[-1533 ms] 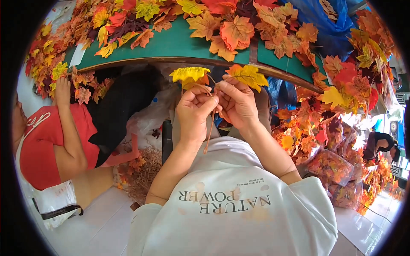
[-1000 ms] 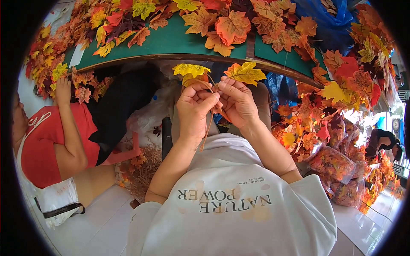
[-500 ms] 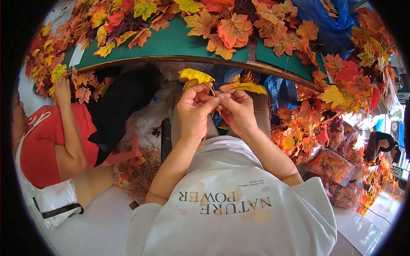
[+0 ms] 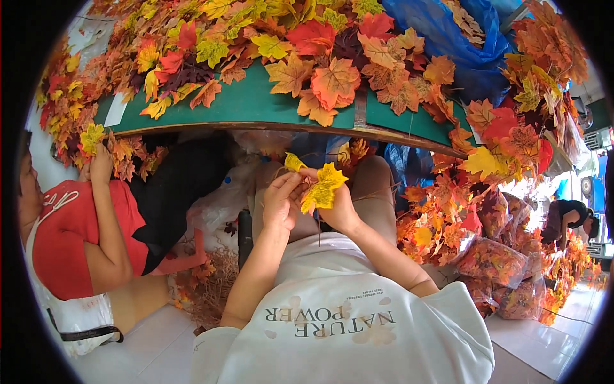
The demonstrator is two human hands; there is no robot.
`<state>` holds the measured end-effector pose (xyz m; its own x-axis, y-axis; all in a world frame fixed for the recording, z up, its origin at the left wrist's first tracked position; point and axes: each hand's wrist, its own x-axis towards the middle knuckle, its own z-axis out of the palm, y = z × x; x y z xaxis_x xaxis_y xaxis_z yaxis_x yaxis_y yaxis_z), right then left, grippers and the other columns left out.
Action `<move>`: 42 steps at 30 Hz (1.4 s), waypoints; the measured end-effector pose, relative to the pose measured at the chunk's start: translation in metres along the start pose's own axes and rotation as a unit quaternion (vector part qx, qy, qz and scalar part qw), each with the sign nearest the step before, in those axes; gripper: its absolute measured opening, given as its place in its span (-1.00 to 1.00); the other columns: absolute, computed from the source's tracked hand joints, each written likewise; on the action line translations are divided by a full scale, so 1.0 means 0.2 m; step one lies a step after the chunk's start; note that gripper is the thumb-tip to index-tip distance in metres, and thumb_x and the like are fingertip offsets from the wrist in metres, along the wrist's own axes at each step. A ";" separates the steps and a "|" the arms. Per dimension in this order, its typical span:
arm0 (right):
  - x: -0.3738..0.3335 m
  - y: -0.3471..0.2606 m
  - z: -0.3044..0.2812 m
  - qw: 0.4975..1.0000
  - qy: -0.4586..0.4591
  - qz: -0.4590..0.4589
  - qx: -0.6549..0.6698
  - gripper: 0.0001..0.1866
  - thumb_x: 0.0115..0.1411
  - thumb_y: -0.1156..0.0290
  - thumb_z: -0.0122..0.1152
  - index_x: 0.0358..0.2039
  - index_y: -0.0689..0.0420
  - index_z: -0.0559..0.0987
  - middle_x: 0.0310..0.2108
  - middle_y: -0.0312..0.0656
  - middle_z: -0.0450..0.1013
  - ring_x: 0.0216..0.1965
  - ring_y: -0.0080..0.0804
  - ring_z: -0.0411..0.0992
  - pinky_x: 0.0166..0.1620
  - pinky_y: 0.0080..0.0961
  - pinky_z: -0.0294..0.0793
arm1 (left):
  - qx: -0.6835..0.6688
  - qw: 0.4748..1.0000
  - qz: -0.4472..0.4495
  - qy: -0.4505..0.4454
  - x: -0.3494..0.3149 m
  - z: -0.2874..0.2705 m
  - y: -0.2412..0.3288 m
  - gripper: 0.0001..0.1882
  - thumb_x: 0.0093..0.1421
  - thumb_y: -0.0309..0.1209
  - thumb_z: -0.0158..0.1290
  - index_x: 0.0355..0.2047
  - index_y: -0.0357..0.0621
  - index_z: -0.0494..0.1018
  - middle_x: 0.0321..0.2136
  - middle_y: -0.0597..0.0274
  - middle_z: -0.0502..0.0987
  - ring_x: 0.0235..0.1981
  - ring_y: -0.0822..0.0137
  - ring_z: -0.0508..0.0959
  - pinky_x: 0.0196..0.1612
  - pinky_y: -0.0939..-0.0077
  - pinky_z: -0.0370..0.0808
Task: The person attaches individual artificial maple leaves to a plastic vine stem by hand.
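Above my lap, my left hand (image 4: 281, 200) is closed in a pinch, its fingertips at the thin brown stem of a yellow artificial maple leaf. My right hand (image 4: 342, 211) is closed close beside it. A yellow maple leaf (image 4: 327, 184) faces up over the right hand's fingers and hides most of them. A second, smaller-looking piece of yellow leaf (image 4: 294, 162) sticks out just beyond the left fingertips. One thin brown stem (image 4: 319, 230) hangs down between my wrists. Exactly where the stems meet is hidden by the fingers and leaf.
A green-topped table (image 4: 236, 105) with a wooden edge stands ahead, heaped with red, orange and yellow leaves (image 4: 336, 82). A blue plastic bag (image 4: 473, 54) lies at far right. A co-worker in red (image 4: 96, 237) sits at left. Clear bags of leaves (image 4: 495, 262) are stacked at right.
My hands have turned and come slightly lower. The yellow leaf by the right hand, edge-on before, now shows its broad face in front of the fingers.
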<state>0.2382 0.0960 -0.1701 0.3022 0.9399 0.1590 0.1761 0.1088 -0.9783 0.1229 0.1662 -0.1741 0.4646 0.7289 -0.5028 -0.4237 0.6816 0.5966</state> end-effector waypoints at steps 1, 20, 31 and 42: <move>0.01 0.02 -0.01 0.997 0.003 -0.049 -0.065 -0.63 0.00 0.69 0.08 -0.11 0.30 0.46 -0.25 -0.26 0.37 -0.23 -0.50 0.36 -0.21 -0.63 0.38 | 0.000 1.000 0.000 -0.004 0.00 0.01 -0.01 -0.88 0.17 -0.45 0.04 -0.32 -0.24 0.46 -0.48 0.21 0.53 -0.45 0.42 0.52 -0.41 0.64 0.48; -0.09 0.16 -0.05 0.709 -0.200 -0.387 -0.555 -0.74 -0.06 0.26 0.03 -0.39 0.08 0.57 -0.31 -0.23 0.39 -0.31 -0.31 0.33 -0.24 -0.45 0.44 | 0.318 0.945 0.024 -0.070 0.18 -0.20 -0.01 -0.83 0.17 -0.48 0.02 -0.31 -0.37 0.49 -0.39 0.18 0.54 -0.40 0.42 0.54 -0.31 0.60 0.50; 0.06 -0.23 -0.24 0.823 -0.230 -0.368 -0.366 -0.71 -0.03 0.39 0.03 -0.27 0.20 0.51 -0.19 -0.10 0.44 -0.20 -0.21 0.45 -0.20 -0.42 0.50 | 0.144 0.978 0.141 0.058 0.28 -0.40 -0.21 -0.84 0.20 -0.50 -0.05 -0.25 -0.30 0.45 -0.43 0.16 0.52 -0.45 0.34 0.55 -0.39 0.47 0.54; 0.56 -0.49 -0.66 0.865 0.116 -0.269 -0.408 -0.77 -0.02 0.64 0.10 -0.29 0.19 0.53 -0.33 -0.06 0.47 -0.29 -0.09 0.46 -0.25 -0.32 0.48 | -0.165 0.969 -0.166 -0.081 0.11 -0.52 -0.14 -0.81 0.19 -0.28 -0.11 -0.30 -0.07 0.41 -0.37 0.10 0.51 -0.39 0.08 0.55 -0.32 0.15 0.56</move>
<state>0.3791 0.1477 -0.0389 0.1337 0.7244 0.6763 0.9236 0.1563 -0.3500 0.0640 0.1693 -0.2660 0.7219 0.4654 -0.5121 -0.4439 0.8792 0.1732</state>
